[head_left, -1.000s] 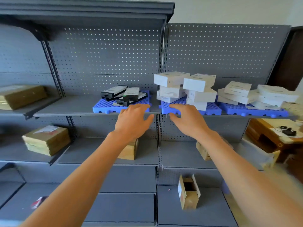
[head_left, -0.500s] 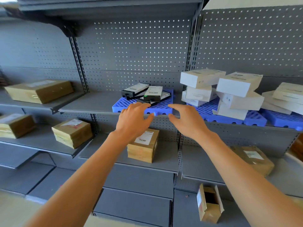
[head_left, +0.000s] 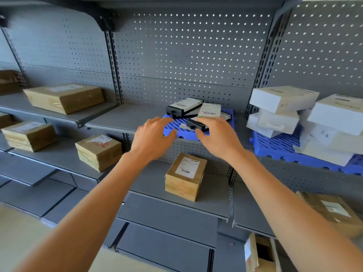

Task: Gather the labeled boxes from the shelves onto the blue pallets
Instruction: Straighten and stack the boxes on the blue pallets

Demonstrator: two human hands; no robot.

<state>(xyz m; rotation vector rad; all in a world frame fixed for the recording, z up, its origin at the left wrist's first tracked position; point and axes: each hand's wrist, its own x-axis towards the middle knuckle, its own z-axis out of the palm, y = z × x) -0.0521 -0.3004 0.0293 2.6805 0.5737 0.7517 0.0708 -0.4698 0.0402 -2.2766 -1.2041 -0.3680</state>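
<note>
A small blue pallet (head_left: 176, 124) lies on the upper grey shelf and holds several black labeled boxes (head_left: 183, 107). My left hand (head_left: 154, 137) is at its front left corner, fingers spread, thumb against the front edge. My right hand (head_left: 218, 138) is at the front edge too, with its fingers curled over the nearest black box (head_left: 193, 124); neither hand clearly grips anything. One shelf below, between my arms, stands a brown labeled box (head_left: 186, 176). A second blue pallet (head_left: 275, 145) to the right carries stacked white boxes (head_left: 282, 99).
More brown labeled boxes sit on the left shelves: one (head_left: 99, 152) on the middle shelf, a long one (head_left: 64, 98) above, another (head_left: 29, 135) far left. A brown box (head_left: 330, 211) lies lower right. An open carton (head_left: 261, 254) stands at the bottom right.
The view has swung left and closer to the shelves. Both hands moved from the shelf edge between the pallets onto the front edge of the left blue pallet.
</note>
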